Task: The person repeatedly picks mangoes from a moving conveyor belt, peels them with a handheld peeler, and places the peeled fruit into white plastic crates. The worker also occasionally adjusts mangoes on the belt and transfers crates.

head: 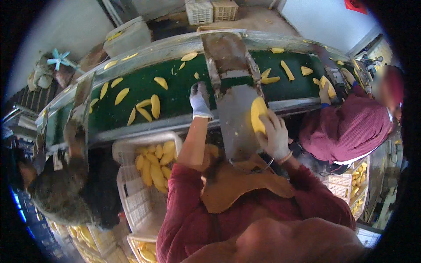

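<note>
My right hand, in a pale glove, grips a peeled yellow fruit that looks like a mango. It holds the fruit over the right edge of a wet metal board in front of me. My left hand wears a white glove with darkened fingers and is over the near part of a green conveyor belt, left of the board. Its fingers are blurred, and whether they hold anything is not clear. A small yellow piece lies just beyond the fingertips.
Cut yellow slices lie scattered on the belt. A plastic crate of peeled fruit stands left of my body. A co-worker in a maroon top works at right, another person at left. Crates stand behind the belt.
</note>
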`<state>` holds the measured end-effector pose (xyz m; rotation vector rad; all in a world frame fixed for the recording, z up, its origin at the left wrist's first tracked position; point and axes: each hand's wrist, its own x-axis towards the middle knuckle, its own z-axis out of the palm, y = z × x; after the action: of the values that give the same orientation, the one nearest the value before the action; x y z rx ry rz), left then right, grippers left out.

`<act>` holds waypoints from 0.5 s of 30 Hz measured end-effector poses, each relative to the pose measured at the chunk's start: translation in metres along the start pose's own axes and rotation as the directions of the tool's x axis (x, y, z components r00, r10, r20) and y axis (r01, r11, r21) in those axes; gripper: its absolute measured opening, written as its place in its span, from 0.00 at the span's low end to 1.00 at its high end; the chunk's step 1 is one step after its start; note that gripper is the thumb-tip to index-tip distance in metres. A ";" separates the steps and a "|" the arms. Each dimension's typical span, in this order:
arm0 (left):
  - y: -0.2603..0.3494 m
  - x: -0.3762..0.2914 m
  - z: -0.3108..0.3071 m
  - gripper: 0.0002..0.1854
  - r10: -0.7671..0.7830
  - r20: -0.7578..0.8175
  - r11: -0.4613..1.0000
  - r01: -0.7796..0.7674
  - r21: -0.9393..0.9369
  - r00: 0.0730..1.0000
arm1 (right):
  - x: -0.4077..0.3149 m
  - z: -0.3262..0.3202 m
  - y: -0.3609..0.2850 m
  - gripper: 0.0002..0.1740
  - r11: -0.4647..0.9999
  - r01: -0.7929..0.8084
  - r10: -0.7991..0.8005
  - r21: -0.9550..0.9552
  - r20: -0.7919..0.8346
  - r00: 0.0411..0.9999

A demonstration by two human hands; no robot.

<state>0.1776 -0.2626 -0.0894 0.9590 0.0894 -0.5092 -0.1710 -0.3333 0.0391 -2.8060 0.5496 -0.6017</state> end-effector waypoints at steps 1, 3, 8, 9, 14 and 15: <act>-0.012 0.033 0.010 0.12 -0.056 -0.036 0.993 0.052 -0.111 0.998 | -0.002 0.000 -0.004 0.38 0.998 -0.002 0.003 -0.062 0.015 1.000; -0.028 0.090 0.019 0.19 -0.417 0.075 0.902 0.423 -0.085 0.906 | 0.009 0.001 -0.012 0.36 0.995 0.058 -0.060 -0.081 -0.025 0.998; -0.086 0.150 0.041 0.31 -0.511 0.384 0.781 0.602 -0.168 0.769 | 0.156 0.060 -0.004 0.31 0.991 0.134 -0.136 -0.026 -0.116 0.984; -0.094 0.153 0.044 0.32 -0.509 0.406 0.770 0.612 -0.180 0.759 | 0.204 0.089 0.002 0.29 0.994 0.109 -0.111 -0.023 -0.155 0.982; -0.108 0.149 0.050 0.34 -0.496 0.428 0.759 0.616 -0.209 0.756 | 0.315 0.174 0.038 0.25 0.976 0.212 -0.216 -0.046 -0.299 0.929; -0.107 0.147 0.049 0.34 -0.495 0.425 0.760 0.615 -0.212 0.758 | 0.303 0.171 0.043 0.26 0.981 0.191 -0.193 -0.031 -0.238 0.952</act>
<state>0.2515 -0.4068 -0.1857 0.4681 0.1479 -1.1852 0.1460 -0.4711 -0.0194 -2.8325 0.3202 -0.9906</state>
